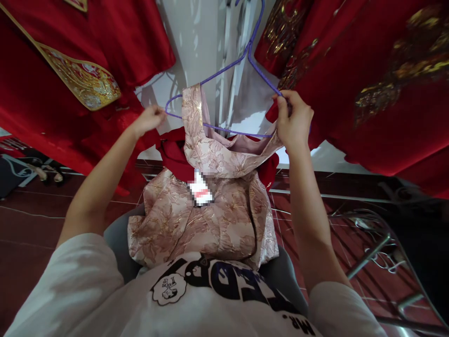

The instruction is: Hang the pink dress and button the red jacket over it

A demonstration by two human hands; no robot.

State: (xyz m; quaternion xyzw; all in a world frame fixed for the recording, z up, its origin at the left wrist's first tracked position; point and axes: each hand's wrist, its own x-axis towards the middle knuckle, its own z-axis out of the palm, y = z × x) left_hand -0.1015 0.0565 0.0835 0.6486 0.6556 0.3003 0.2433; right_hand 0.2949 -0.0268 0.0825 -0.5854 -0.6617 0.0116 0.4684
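Observation:
A pink-and-gold floral brocade dress (217,224) lies across my lap, its upper part raised on a purple hanger (249,45). One wide strap (192,100) is looped over the hanger's left arm. My left hand (151,120) pinches the hanger's rounded left end, outside that strap. At the opposite end, my right hand (295,119) grips the hanger's right arm, with the dress's other strap edge gathered under the fingers. A blurred white tag (200,189) rests on the front of the dress. Dark red cloth (175,152) shows behind the neckline.
Red garments with gold embroidery hang on the left (140,37) and right (351,61). A pale wall and metal rails (228,61) stand behind the hanger. Lower right is a metal-framed chair (368,255). Shoes (49,173) sit at the left on the red tiled floor (31,224).

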